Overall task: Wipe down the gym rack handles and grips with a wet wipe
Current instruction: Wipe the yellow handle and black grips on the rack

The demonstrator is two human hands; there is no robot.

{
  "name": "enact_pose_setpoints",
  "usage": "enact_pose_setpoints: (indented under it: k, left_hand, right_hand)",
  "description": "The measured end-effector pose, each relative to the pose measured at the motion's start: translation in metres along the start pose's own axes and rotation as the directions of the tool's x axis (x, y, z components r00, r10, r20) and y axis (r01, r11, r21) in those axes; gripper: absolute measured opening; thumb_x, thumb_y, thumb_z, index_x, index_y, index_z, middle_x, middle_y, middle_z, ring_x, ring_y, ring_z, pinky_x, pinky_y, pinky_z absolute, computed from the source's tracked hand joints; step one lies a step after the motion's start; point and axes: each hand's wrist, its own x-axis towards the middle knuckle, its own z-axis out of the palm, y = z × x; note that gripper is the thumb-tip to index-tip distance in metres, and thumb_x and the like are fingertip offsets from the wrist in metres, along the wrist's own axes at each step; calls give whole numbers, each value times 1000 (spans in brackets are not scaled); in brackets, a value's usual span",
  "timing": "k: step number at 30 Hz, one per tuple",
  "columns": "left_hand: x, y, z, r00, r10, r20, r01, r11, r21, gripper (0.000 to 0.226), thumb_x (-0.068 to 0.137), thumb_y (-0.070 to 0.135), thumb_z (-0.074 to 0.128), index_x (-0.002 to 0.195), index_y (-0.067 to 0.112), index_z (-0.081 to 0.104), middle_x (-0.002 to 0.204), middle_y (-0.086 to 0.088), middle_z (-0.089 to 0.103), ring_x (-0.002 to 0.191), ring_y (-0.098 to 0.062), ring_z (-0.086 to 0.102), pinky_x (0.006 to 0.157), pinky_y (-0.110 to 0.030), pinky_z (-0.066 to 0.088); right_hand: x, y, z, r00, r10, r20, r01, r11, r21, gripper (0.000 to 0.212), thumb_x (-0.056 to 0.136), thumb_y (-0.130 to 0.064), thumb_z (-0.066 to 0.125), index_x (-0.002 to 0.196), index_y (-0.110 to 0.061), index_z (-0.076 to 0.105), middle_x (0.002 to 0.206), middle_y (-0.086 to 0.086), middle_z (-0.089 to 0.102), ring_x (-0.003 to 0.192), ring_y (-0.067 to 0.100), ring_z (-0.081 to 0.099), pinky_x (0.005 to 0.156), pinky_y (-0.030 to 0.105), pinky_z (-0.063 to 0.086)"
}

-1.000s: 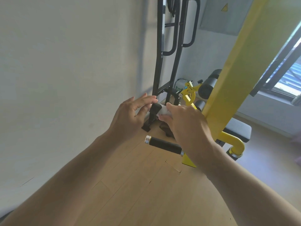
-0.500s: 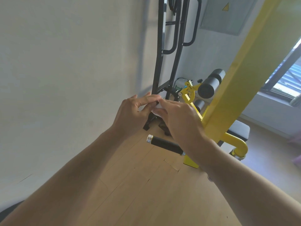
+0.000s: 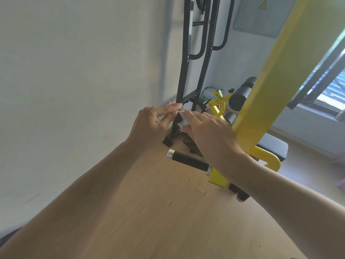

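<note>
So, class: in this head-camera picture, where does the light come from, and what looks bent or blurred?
Head view: daylight enters through the window at right, bright and washed out; the wide lens tilts and bows the black rack and yellow post; the left hand and right hand on the wipe look slightly soft; the black grip is fairly sharp.

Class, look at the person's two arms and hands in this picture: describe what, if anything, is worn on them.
Both forearms are bare as far as the frame shows: no sleeves reach into view. The left hand and the right hand wear no gloves. No rings, watch or bracelet can be seen on the fingers or wrists that show. No markings are visible.
</note>
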Motion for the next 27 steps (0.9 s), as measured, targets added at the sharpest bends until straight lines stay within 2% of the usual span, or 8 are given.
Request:
enact_pose_setpoints:
  k: [2, 4, 7, 10, 14, 20, 23, 27]
  left_hand:
    - [0, 1, -1, 1000, -5, -7, 5, 1000, -18, 26, 99, 24, 59, 122, 30, 71, 128, 6, 68, 129, 7, 49, 122, -36, 29]
    - [0, 2, 0, 1000, -6, -5, 6, 1000, -24, 27, 99, 24, 59, 123, 31, 70, 129, 6, 67, 129, 9, 47, 119, -28, 31]
    - [-2, 2, 3, 1000, -12, -5, 12, 999, -38, 28, 100, 26, 59, 125, 32, 69, 134, 4, 64, 130, 9, 45, 114, -19, 36]
    - [-3, 3, 5, 1000, -17, -23, 16, 999, -45, 28, 100, 28, 58, 126, 31, 68, 135, 6, 63, 130, 9, 45, 116, -26, 37]
    - [-5, 4, 5, 998, -37, -47, 35, 999, -34, 27, 100, 28, 57, 124, 31, 69, 131, 9, 65, 127, -1, 54, 90, 1, 39]
    - [-3, -2, 4, 999, -19, -42, 19, 1000, -14, 26, 99, 30, 59, 123, 34, 70, 132, 6, 66, 128, 3, 54, 91, 1, 38]
    - [-4, -1, 8, 999, -11, -54, 10, 1000, -13, 26, 99, 28, 59, 122, 33, 70, 130, 6, 67, 128, 1, 54, 96, -2, 38]
    - [-7, 1, 9, 996, -57, -72, 52, 996, -71, 25, 99, 31, 59, 120, 34, 72, 127, 10, 69, 120, -3, 63, 99, -15, 47]
  right_hand:
    - [-13, 3, -11, 1000, 11, -2, -11, 964, -266, 24, 81, -30, 79, 94, -11, 72, 76, 1, 75, 67, 18, 73, 70, 30, 57]
    - [-24, 4, -24, 998, -19, 59, 41, 912, -407, 23, 89, -27, 70, 99, -7, 70, 86, 7, 76, 78, 22, 74, 89, 36, 52]
    - [-22, 7, -25, 995, -51, 89, 74, 955, -288, 26, 102, -27, 51, 117, -8, 60, 100, 4, 72, 90, 20, 71, 75, 29, 52]
    - [-7, 6, -7, 998, -30, -50, 29, 999, -31, 27, 100, -28, 58, 121, -12, 61, 99, 2, 73, 87, 21, 71, 68, 31, 56]
    - [9, -7, 2, 982, 8, -187, 33, 975, 219, 28, 90, -35, 70, 109, -15, 71, 91, 2, 77, 79, 21, 74, 71, 32, 58]
    - [-6, 3, -26, 989, 50, 138, -29, 988, -151, 21, 101, -24, 54, 113, -8, 61, 83, 5, 56, 79, 22, 67, 64, 30, 48]
    - [-21, 1, -29, 990, 6, 138, 24, 976, -218, 23, 100, -22, 56, 116, -7, 60, 94, 6, 68, 85, 22, 69, 71, 30, 53]
    - [1, -7, -11, 999, 21, -29, -21, 999, -27, 27, 99, -34, 57, 115, -13, 64, 97, 2, 73, 83, 20, 71, 72, 30, 55]
